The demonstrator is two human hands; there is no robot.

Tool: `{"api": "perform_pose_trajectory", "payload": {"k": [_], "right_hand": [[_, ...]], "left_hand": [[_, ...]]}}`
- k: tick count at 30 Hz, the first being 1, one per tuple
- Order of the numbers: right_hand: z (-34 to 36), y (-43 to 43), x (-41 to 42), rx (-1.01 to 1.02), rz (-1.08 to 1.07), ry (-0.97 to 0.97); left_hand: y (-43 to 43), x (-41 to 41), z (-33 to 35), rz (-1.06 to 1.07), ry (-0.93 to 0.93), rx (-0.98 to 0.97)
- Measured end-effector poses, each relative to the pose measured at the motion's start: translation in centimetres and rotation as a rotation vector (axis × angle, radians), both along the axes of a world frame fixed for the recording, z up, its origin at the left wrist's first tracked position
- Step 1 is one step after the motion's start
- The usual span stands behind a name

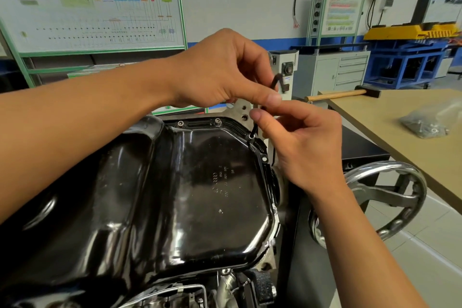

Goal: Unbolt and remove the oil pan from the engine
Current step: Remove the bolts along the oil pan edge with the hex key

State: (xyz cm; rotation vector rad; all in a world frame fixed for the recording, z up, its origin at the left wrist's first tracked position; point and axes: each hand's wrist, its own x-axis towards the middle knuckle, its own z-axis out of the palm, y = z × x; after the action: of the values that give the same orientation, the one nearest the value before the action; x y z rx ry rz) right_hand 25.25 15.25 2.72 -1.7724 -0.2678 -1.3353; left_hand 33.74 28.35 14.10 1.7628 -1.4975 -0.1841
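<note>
Embossing on the glossy black oil pan (200, 207) shows four linked rings beside rows of small characters, too faint and turned to read; the pan sits on top of the engine (225, 290), filling the lower middle of the view, its left part cut off by the forearm and the frame edge. Left hand (220, 70) pinches the bent upper end of a black hex key (276, 81) between thumb and curled fingers; right hand (305, 142) pinches the key's shaft lower down with thumb and forefinger, its other fingers loosely curled. Much of the key is hidden behind the two thumbs; its lower tip stands in a bolt (250, 136) at the pan's far right corner. Two more bolts (218, 121) sit in the far flange. Wall chart (95, 7) at the left carries coloured blocks and lines of print, blurred beyond reading. Hammer (342, 94) lies at the far end of the tabletop (375, 117) on the right; a clear bag (430, 120) of dark small parts lies nearer, its contents hard to make out; a chrome handwheel (380, 197) stands just beside the right wrist.
</note>
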Motion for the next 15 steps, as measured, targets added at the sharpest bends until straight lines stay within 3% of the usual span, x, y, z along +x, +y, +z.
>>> {"api": "perform_pose_trajectory", "payload": {"k": [15], "right_hand": [[0.00,-0.65,-0.43,-0.106,0.009,0.110]], "left_hand": [[0.22,-0.02,0.15,0.018,-0.034,0.013]]}}
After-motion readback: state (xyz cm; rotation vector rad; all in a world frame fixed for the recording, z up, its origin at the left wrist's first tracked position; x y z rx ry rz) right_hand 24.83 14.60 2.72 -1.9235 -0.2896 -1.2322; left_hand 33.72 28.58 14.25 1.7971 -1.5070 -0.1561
